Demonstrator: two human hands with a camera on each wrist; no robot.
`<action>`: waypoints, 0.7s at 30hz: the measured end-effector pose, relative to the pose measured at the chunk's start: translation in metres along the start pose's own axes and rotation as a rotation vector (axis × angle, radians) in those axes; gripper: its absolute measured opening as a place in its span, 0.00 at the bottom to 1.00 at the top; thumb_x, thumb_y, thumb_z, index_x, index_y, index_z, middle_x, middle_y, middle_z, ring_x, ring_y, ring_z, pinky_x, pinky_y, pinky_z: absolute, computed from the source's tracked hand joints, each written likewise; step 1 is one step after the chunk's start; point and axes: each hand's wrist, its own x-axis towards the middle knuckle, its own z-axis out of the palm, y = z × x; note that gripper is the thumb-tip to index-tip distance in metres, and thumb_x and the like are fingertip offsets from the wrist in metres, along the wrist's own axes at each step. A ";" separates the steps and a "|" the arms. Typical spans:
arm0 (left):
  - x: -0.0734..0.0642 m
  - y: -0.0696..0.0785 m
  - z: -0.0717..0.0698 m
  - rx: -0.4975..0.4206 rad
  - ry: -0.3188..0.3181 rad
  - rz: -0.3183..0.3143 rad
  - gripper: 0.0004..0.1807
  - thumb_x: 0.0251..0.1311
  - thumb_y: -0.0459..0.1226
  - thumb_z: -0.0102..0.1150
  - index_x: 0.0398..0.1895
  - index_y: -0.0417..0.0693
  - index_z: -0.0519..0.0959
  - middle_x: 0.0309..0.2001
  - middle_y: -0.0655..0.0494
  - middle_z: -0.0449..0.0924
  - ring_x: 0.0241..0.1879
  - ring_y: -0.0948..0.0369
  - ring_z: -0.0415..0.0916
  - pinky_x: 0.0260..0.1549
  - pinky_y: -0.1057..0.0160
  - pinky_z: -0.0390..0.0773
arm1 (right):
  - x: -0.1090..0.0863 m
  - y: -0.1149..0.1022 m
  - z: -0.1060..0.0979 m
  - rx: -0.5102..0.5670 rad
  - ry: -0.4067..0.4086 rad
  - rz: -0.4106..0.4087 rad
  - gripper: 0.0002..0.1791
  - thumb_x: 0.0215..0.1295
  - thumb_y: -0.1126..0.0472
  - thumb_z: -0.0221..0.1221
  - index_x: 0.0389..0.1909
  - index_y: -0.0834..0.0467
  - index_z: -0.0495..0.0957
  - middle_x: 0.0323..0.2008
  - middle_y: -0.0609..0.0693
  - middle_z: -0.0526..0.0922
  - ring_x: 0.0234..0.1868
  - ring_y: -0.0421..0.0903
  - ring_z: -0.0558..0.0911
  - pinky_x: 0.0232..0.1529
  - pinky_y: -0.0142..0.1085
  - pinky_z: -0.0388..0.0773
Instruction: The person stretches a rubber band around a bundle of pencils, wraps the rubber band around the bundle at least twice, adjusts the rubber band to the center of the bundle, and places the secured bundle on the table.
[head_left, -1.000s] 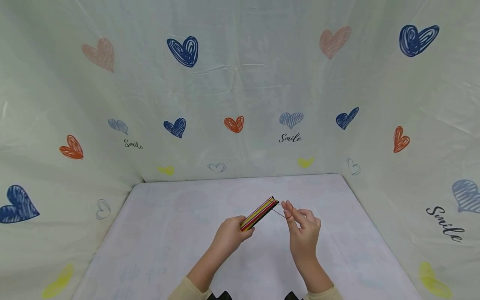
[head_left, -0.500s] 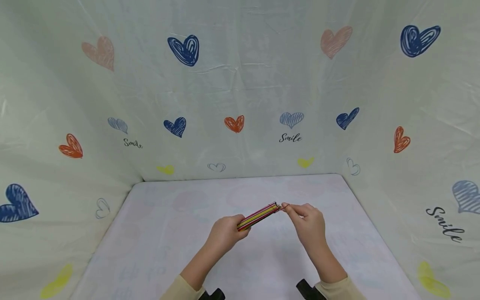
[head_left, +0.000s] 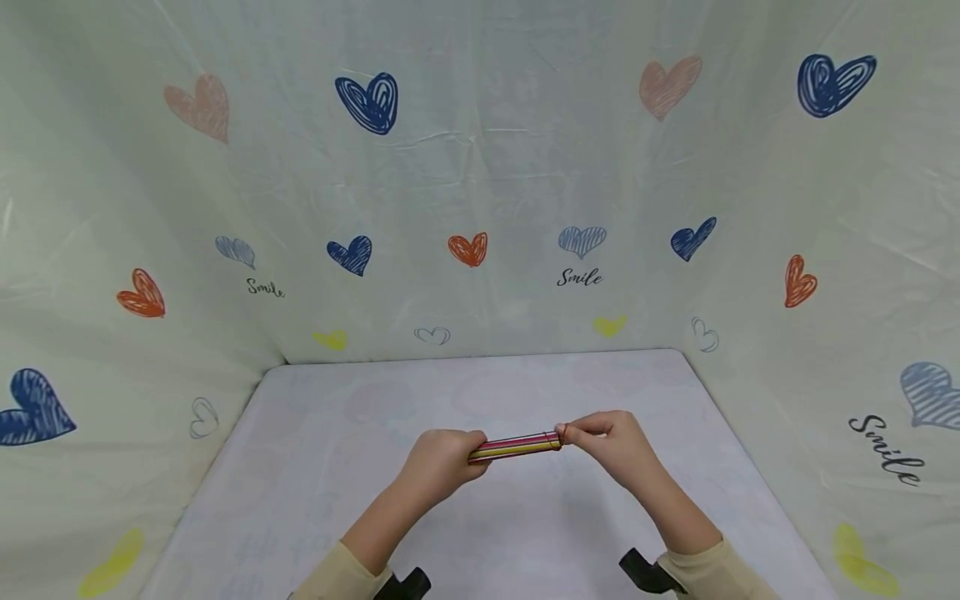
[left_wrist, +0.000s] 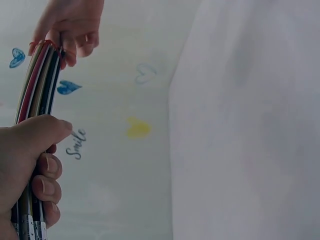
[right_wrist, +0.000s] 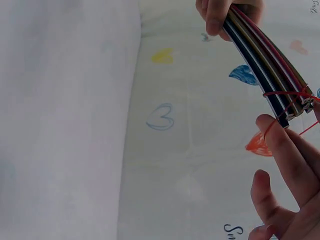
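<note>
My left hand (head_left: 442, 462) grips a bundle of striped pencils (head_left: 516, 447) near one end, with its thumb on top and its fingers curled underneath. Silvery ferrules (left_wrist: 35, 229) show below that hand in the left wrist view. The bundle lies nearly level above the table, its other end pointing at my right hand (head_left: 618, 446). Around that end runs a thin red rubber band (right_wrist: 285, 93), and part of it stretches off to the right-hand fingers. Thumb and fingers of my right hand hold the stretched band right at the pencil ends.
Under both hands is a white table (head_left: 337, 467). A pale curtain (head_left: 510, 167) printed with hearts and "Smile" surrounds it at the back and sides. Dark wrist mounts (head_left: 648, 573) sit by the sleeves.
The pencil bundle has swung from steeply slanted to nearly level. My right hand has turned and closed in, bringing the rubber band from a stretched loop off the tip to round the pencil ends.
</note>
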 end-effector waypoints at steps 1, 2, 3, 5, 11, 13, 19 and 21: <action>0.000 0.000 -0.001 0.017 0.008 0.018 0.14 0.52 0.41 0.71 0.22 0.55 0.73 0.14 0.71 0.63 0.15 0.70 0.57 0.16 0.71 0.60 | 0.001 0.000 -0.001 0.008 -0.027 -0.003 0.09 0.60 0.51 0.67 0.31 0.52 0.89 0.34 0.46 0.87 0.42 0.45 0.81 0.42 0.44 0.76; 0.000 -0.001 -0.003 0.027 0.019 0.035 0.14 0.52 0.41 0.71 0.22 0.55 0.72 0.14 0.70 0.63 0.15 0.70 0.56 0.16 0.71 0.59 | 0.001 0.000 -0.002 0.012 -0.054 -0.005 0.09 0.61 0.52 0.66 0.32 0.53 0.89 0.33 0.46 0.87 0.42 0.45 0.81 0.42 0.44 0.75; 0.000 -0.001 -0.003 0.033 0.027 0.050 0.14 0.51 0.41 0.71 0.21 0.55 0.72 0.14 0.70 0.63 0.14 0.71 0.56 0.16 0.71 0.59 | 0.002 0.001 -0.003 0.019 -0.082 -0.010 0.09 0.61 0.52 0.66 0.32 0.54 0.89 0.32 0.46 0.86 0.40 0.45 0.81 0.41 0.43 0.75; 0.000 -0.002 -0.004 0.046 0.046 0.077 0.14 0.50 0.41 0.72 0.21 0.56 0.72 0.13 0.71 0.62 0.14 0.71 0.55 0.16 0.71 0.58 | 0.002 0.001 -0.004 0.042 -0.139 -0.031 0.10 0.62 0.54 0.65 0.33 0.56 0.89 0.29 0.46 0.86 0.37 0.45 0.80 0.38 0.42 0.74; -0.002 -0.002 -0.005 0.075 0.023 0.107 0.14 0.49 0.42 0.73 0.20 0.58 0.73 0.14 0.72 0.68 0.14 0.73 0.56 0.16 0.73 0.58 | 0.002 0.005 -0.003 0.156 -0.343 -0.116 0.11 0.64 0.60 0.62 0.30 0.65 0.86 0.24 0.49 0.84 0.32 0.45 0.78 0.34 0.39 0.70; -0.001 -0.002 -0.006 0.090 0.007 0.112 0.13 0.49 0.42 0.73 0.21 0.58 0.74 0.16 0.72 0.71 0.15 0.73 0.57 0.16 0.73 0.60 | 0.002 0.006 -0.002 0.175 -0.385 -0.140 0.11 0.65 0.61 0.62 0.29 0.65 0.86 0.25 0.50 0.85 0.32 0.44 0.79 0.35 0.38 0.70; 0.000 -0.002 -0.011 0.132 -0.018 0.121 0.13 0.49 0.43 0.73 0.21 0.58 0.75 0.17 0.71 0.75 0.15 0.73 0.61 0.17 0.72 0.63 | 0.005 0.005 -0.002 0.150 -0.428 -0.172 0.10 0.65 0.61 0.61 0.30 0.60 0.87 0.22 0.47 0.84 0.27 0.42 0.77 0.28 0.32 0.70; 0.001 -0.003 -0.012 0.115 -0.030 0.102 0.13 0.49 0.43 0.73 0.22 0.58 0.74 0.17 0.71 0.74 0.15 0.73 0.61 0.17 0.72 0.62 | 0.005 0.003 -0.002 0.147 -0.419 -0.168 0.09 0.65 0.61 0.61 0.30 0.60 0.87 0.21 0.47 0.83 0.26 0.41 0.76 0.25 0.30 0.69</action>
